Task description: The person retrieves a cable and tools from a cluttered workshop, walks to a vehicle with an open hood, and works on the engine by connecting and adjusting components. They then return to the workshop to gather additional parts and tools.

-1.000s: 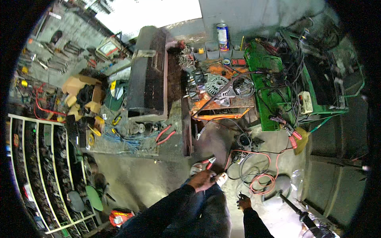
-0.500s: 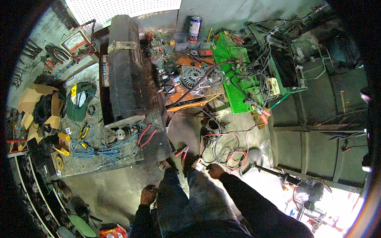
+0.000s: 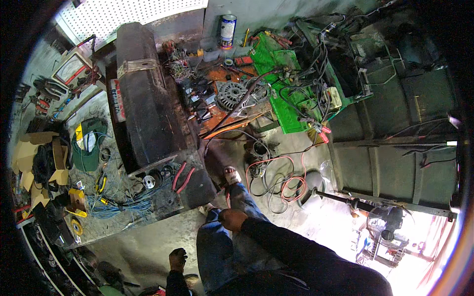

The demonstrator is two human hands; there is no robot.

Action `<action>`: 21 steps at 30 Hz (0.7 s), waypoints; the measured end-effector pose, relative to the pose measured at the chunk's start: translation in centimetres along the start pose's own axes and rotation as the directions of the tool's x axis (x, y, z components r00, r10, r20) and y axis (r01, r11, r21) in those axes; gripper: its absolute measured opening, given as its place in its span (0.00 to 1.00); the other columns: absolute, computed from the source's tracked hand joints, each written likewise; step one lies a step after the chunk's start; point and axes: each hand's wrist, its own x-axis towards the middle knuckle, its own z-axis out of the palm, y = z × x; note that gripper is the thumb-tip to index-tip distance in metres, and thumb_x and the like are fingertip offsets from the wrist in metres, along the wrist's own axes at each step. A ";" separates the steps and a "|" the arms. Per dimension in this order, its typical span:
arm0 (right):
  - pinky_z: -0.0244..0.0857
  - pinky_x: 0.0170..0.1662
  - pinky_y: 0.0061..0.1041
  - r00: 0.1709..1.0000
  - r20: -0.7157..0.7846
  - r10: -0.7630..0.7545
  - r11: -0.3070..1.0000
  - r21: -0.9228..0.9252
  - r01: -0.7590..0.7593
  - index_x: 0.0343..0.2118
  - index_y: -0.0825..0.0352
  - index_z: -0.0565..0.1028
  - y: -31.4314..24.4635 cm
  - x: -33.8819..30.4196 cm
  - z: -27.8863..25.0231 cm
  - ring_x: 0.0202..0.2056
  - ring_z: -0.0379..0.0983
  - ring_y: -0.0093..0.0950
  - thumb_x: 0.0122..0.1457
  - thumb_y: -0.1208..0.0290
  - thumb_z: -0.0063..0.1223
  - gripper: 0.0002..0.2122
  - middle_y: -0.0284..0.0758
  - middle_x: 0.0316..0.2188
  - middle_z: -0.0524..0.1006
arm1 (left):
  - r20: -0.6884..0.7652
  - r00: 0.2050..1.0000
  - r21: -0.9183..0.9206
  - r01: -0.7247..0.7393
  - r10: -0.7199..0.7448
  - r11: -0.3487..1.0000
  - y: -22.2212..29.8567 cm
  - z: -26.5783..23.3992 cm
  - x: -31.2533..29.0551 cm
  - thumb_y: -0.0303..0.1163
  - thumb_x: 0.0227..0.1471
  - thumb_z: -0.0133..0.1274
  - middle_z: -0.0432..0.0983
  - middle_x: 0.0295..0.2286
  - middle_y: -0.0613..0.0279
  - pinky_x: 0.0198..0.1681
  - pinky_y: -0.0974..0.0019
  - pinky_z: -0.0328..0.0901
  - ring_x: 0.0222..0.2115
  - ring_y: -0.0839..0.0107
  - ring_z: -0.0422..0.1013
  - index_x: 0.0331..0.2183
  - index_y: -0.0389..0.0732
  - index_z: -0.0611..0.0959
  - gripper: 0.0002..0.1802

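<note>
My left hand (image 3: 177, 259) hangs low beside my left leg, its fingers curled in and nothing visible in them. Across the front of my jeans (image 3: 213, 246) reaches my right hand (image 3: 232, 219), closed, its back facing up; the palm side is hidden. Neither hand touches the bench. Ahead on the floor, one sandalled foot (image 3: 231, 175) is forward of the other. Nearest on the metal bench (image 3: 163, 209) lie red-handled pliers (image 3: 181, 177), a wire spool (image 3: 149, 181) and a tangle of blue wire (image 3: 118, 204).
A long black metal housing (image 3: 148, 108) stands on the bench. Beyond is an orange-topped surface with an alternator (image 3: 232, 94), beside green panels (image 3: 296, 108) draped with cables. Red and black cables (image 3: 294, 185) loop over the floor. A pedestal fan (image 3: 387, 229) stands at the right.
One foot has stepped forward and the scene has shifted left in view. My right hand has swung inward in front of my legs; my left hand sits slightly lower.
</note>
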 end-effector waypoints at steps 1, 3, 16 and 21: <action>0.72 0.46 0.46 0.999 -0.005 0.031 1.000 0.001 -0.031 0.37 0.69 0.81 -1.3 -0.3 -1.2 0.41 0.78 0.49 0.56 0.63 0.53 0.14 0.51 0.39 0.80 | 0.005 0.999 0.031 -0.036 0.036 0.999 0.5 0.4 0.0 0.38 0.56 0.59 0.80 0.29 0.56 0.26 0.66 0.68 0.26 0.68 0.76 0.38 0.33 0.83 0.16; 0.71 0.45 0.47 0.999 0.000 0.053 0.999 0.011 -0.053 0.35 0.69 0.81 -3.6 -0.8 -4.3 0.41 0.78 0.50 0.57 0.60 0.54 0.16 0.51 0.39 0.80 | -0.044 0.998 0.132 -0.033 0.039 0.991 1.3 1.3 0.5 0.38 0.56 0.59 0.80 0.29 0.56 0.27 0.65 0.69 0.26 0.68 0.76 0.40 0.33 0.83 0.17; 0.69 0.46 0.48 0.987 0.067 -0.147 0.989 0.014 0.146 0.37 0.67 0.80 5.6 1.2 -12.6 0.39 0.77 0.49 0.61 0.48 0.52 0.22 0.48 0.33 0.80 | 0.029 0.983 0.324 -0.183 0.183 0.928 6.5 11.1 3.3 0.25 0.53 0.55 0.82 0.37 0.48 0.34 0.64 0.77 0.31 0.62 0.81 0.41 0.38 0.85 0.12; 0.70 0.43 0.49 0.999 0.022 -0.048 0.998 0.041 0.047 0.34 0.67 0.80 10.1 -0.6 -21.2 0.37 0.78 0.50 0.61 0.43 0.48 0.26 0.50 0.32 0.80 | 0.062 0.980 0.358 -0.198 0.188 0.912 11.2 19.7 3.1 0.31 0.57 0.56 0.83 0.34 0.58 0.34 0.65 0.72 0.30 0.69 0.79 0.46 0.36 0.83 0.16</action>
